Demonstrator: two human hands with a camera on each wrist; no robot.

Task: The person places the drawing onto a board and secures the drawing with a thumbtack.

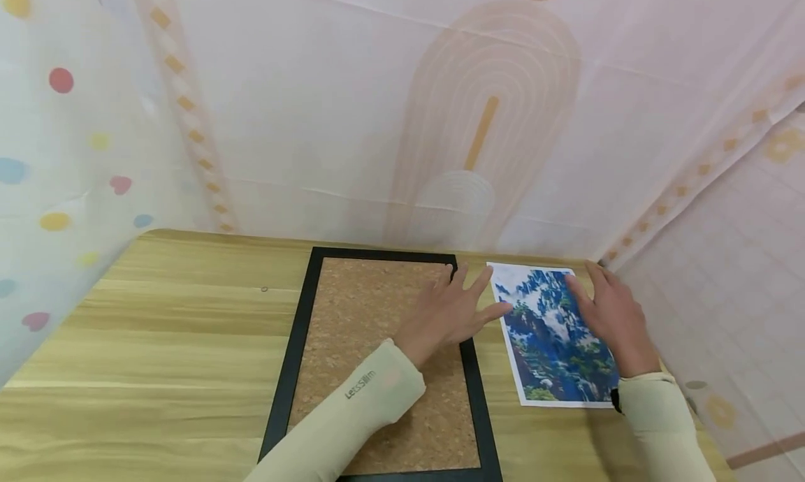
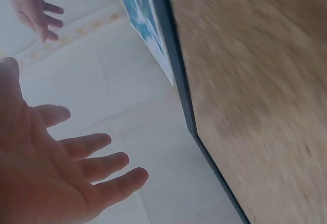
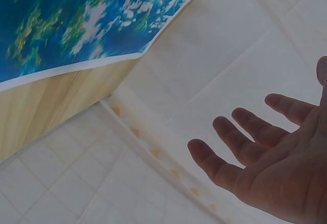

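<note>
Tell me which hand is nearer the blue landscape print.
Right. The right hand hovers over the blue landscape print at its right edge; the left hand is above the cork board, fingers reaching toward it.

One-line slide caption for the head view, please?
Both open hands, left hand and right hand, hover over a cork board and printed picture.

You can read one piece of text: the grey word "LetsSlim" printed on your pale green left sleeve (image 1: 361,405), near the cuff, where your forearm lies over the black-framed cork board (image 1: 352,314). The blue and green landscape print (image 1: 547,342) at the worktop's far right corner carries no lettering.
</note>
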